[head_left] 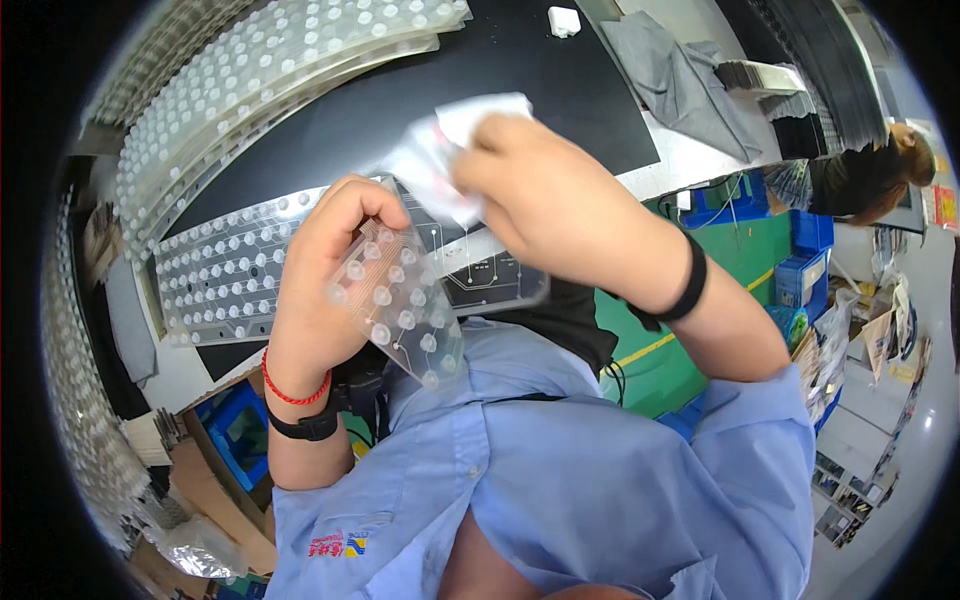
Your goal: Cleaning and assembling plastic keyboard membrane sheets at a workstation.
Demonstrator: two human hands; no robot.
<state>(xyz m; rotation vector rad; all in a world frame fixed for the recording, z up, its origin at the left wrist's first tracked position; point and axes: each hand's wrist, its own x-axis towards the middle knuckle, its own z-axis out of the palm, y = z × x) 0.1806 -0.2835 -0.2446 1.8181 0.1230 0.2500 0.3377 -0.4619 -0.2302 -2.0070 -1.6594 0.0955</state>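
Note:
My left hand [320,275], closed, grips the tilted end of a clear plastic keypad membrane sheet [402,292] with white domes and printed traces. A flat stretch of domed membrane [222,262] lies to its left on the black work surface; my hand hides whether the two are one piece. My right hand [545,190] pinches a crumpled white cloth or tissue [425,165], smeared by motion, just above the sheet. Part of a printed circuit sheet [497,283] without domes shows below the right hand, near the table edge.
Stacked domed sheets [260,75] fill the far left. At the back sits a small white block [564,22]; a grey cloth [685,85] lies to the right on the black mat [560,100]. Blue bins [800,265] stand on the green floor. Another person [870,175] is at far right.

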